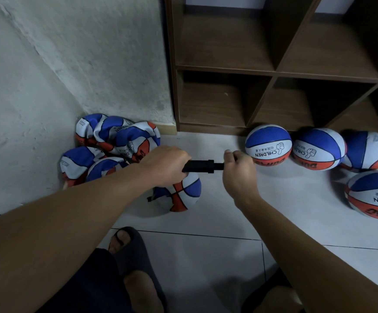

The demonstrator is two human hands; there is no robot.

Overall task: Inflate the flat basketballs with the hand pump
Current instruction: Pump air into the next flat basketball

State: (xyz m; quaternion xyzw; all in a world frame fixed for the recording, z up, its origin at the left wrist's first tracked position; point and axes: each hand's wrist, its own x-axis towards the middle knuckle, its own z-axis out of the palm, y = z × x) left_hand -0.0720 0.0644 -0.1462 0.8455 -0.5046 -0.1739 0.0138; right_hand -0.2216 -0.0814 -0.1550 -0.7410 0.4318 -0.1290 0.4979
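A black hand pump [202, 166] lies level above the floor between my hands. My left hand [163, 164] grips the pump's barrel end, over a partly flat blue, white and orange basketball [183, 194] on the floor. My right hand [239, 171] grips the pump's handle; the rod shows only a short way out of the barrel. A heap of flat basketballs [113, 143] lies crumpled in the wall corner to the left. Several round, inflated basketballs [268, 144] sit on the floor to the right.
A dark wooden cubby shelf [274, 71] stands behind the inflated balls. A rough white wall [59, 64] rises at the left. My feet in dark slippers [129, 247] rest on the white tiled floor [206, 256] near the bottom edge.
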